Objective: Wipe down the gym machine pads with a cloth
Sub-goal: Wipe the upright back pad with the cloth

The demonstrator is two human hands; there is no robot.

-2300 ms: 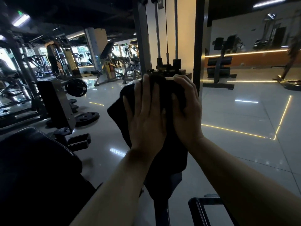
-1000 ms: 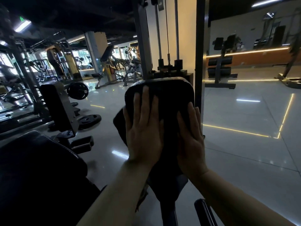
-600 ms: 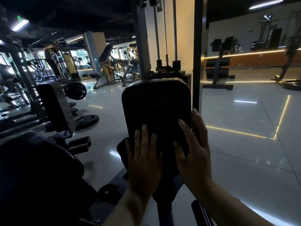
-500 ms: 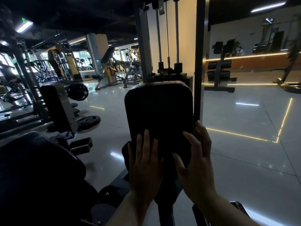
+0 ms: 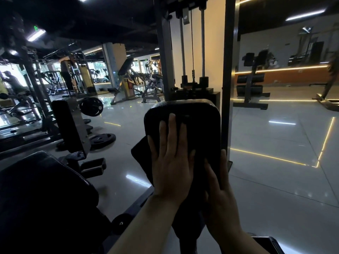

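A black upright machine pad [image 5: 200,121] stands in the centre, in front of the weight stack. A dark cloth [image 5: 141,158] lies against the pad's face, its edge hanging out past the pad's left side. My left hand [image 5: 172,162] presses flat on the cloth with fingers straight and pointing up, over the pad's left half. My right hand [image 5: 218,187] lies lower, flat against the pad's lower right part, fingers straight. The cloth under my hands is hard to tell from the pad in the dim light.
A large black seat pad [image 5: 42,195] fills the lower left. The weight stack frame [image 5: 194,83] rises just behind the pad. A plate-loaded machine [image 5: 73,125] with weight plates [image 5: 102,140] stands left. Glossy tiled floor [image 5: 275,162] stretches to the right. A person exercises far left.
Both hands slid down the pad from its top to its lower part. Since half a second ago my left hand has moved back up with the cloth; the right stays low.
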